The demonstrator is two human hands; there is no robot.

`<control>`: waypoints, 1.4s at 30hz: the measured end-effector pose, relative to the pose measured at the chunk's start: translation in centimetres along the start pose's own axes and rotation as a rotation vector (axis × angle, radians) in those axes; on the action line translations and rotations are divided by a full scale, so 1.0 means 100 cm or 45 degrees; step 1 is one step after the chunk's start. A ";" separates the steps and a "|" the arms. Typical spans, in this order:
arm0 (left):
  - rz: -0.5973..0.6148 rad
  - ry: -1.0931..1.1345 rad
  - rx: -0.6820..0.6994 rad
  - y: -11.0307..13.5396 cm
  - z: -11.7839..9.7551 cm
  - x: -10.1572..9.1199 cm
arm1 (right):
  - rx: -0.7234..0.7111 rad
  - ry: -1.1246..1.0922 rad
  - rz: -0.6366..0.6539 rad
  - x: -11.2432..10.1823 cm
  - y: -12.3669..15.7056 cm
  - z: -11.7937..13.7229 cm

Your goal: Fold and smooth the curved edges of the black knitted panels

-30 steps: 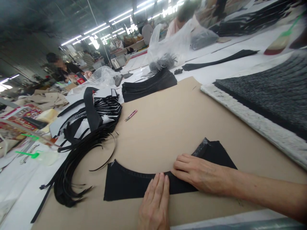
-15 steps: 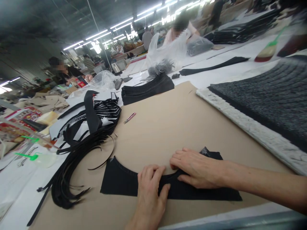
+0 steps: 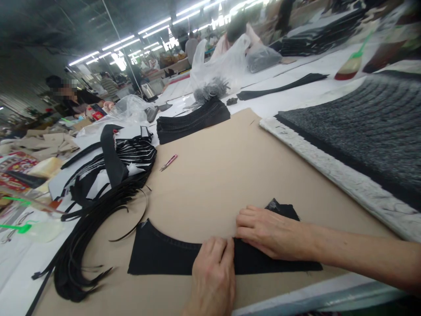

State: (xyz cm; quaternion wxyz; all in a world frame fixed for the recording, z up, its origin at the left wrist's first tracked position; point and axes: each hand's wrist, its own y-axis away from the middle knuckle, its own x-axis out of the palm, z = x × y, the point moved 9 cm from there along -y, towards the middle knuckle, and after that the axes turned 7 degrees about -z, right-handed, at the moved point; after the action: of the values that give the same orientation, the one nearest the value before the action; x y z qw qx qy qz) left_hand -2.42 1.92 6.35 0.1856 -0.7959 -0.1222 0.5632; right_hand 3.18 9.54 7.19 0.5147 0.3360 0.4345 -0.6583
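In the head view, the black panel (image 3: pixel 161 252), likely light and limp, best held along its curved edge, lies on the tan sheet (image 3: pixel 204 188) beneath the left hand (image 3: pixel 213 272) and right hand (image 3: pixel 271 232), fingers bent, whether either grip pinches it unclear.

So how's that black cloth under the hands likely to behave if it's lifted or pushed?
The black cloth would probably sag if lifted by one end, since it looks thin and wide. It is likely light for its size, as its edges show little thickness. Pushed, it seems more apt to slide or wrinkle than tip, lying flat on the brown sheet.
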 end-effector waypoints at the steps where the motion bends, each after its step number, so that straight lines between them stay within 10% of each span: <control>1: -0.066 -0.054 0.065 0.007 -0.005 0.000 | -0.040 0.029 0.001 0.002 0.002 0.002; 9: -0.173 -0.163 0.073 0.029 -0.002 -0.001 | -0.196 0.168 -0.029 0.008 0.010 0.007; 29: 0.372 0.350 -0.514 -0.041 0.007 0.031 | 0.294 -0.093 0.111 -0.026 0.017 -0.032; 37: 0.290 0.167 -0.339 -0.041 -0.007 0.031 | 0.055 0.091 0.009 -0.026 0.026 -0.023; 42: -0.068 -0.319 0.067 -0.003 -0.032 0.032 | -0.114 0.241 -0.052 -0.020 0.036 -0.017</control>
State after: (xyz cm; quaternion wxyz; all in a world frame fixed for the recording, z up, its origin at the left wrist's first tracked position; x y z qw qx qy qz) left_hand 1.64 2.98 4.74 0.2048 -0.7106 -0.1509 0.6560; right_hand 7.14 11.54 7.44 0.4724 0.3645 0.5170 -0.6138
